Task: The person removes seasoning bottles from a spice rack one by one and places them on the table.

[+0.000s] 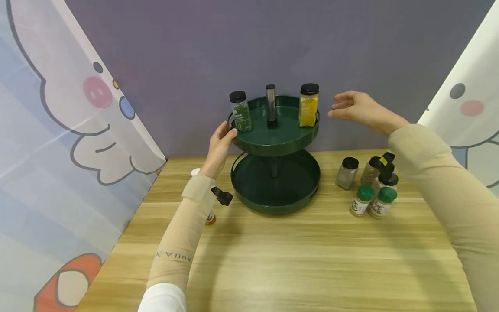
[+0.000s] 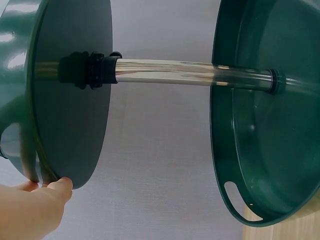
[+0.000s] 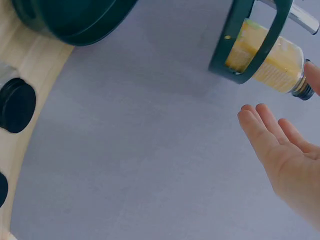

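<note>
A dark green two-tier tray stand (image 1: 273, 149) stands at the back of the table. My left hand (image 1: 218, 149) grips the left edge of its upper tier; in the left wrist view, fingertips (image 2: 61, 186) bend round the tray's edge. Just beside that hand, a jar of green herbs (image 1: 241, 116) with a black lid stands on the upper tier. A jar of yellow spice (image 1: 309, 108), also black-lidded, stands at the right side of the same tier. My right hand (image 1: 362, 109) is held in the air to the right of it, apart from the jar, fingers extended and holding nothing.
Right of the stand are a black-lidded jar (image 1: 346, 174), several more black-lidded jars behind, and two green-capped shakers (image 1: 361, 201). A small bottle (image 1: 210, 218) is partly hidden behind my left forearm. A grey wall (image 1: 187, 78) rises behind the table (image 1: 296, 260).
</note>
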The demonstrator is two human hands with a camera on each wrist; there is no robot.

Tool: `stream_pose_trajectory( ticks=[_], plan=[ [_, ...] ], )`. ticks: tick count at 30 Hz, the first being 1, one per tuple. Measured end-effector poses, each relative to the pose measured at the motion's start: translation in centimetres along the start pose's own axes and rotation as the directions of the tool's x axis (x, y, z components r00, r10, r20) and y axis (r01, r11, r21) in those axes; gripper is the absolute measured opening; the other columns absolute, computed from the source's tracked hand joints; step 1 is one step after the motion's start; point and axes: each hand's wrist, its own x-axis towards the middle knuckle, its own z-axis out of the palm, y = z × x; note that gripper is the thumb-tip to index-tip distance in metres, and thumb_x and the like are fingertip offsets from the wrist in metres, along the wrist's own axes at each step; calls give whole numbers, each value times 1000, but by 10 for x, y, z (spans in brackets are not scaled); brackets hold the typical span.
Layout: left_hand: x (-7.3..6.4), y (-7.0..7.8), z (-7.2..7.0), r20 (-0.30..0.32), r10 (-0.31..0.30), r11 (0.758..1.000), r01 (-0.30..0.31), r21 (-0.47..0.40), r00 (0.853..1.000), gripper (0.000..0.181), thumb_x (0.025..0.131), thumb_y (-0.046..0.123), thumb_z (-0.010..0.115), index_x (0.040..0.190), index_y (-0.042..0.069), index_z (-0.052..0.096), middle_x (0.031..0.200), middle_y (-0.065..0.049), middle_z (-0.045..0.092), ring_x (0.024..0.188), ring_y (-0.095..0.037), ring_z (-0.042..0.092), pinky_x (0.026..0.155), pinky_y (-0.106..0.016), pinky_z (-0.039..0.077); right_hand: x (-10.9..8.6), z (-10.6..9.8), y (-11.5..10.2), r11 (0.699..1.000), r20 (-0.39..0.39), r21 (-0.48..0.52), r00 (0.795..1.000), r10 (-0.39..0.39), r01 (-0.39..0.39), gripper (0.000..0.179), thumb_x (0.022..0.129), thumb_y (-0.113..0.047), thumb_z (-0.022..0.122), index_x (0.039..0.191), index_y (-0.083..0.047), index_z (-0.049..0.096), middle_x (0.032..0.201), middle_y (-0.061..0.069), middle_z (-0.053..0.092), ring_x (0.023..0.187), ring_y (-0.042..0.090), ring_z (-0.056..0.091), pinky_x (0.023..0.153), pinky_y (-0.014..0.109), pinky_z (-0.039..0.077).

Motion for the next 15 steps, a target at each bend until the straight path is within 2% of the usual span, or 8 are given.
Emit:
stream_pose_trajectory(
  ticks=[9,15],
  plan=[
    [0,-2,-2,4,9,1000,-9,6,1000,63,94,33,51,147,21,19,150,3,26,137,-10,24,112,-28,27,15,0,-18,999,-5,43,1000,-13,13,84,87,-42,57,148,-13,8,149,16,24,132,31,31,110,44,30],
    [-1,-1,-1,16,-7,1000,7,0,1000,63,94,33,50,147,22,18,151,3,23,138,-10,22,112,-29,26,26,4,-27,999,6,38,999,-37,37,88,86,-41,60,149,-14,4,151,15,20,135,31,26,110,47,26]
  ],
)
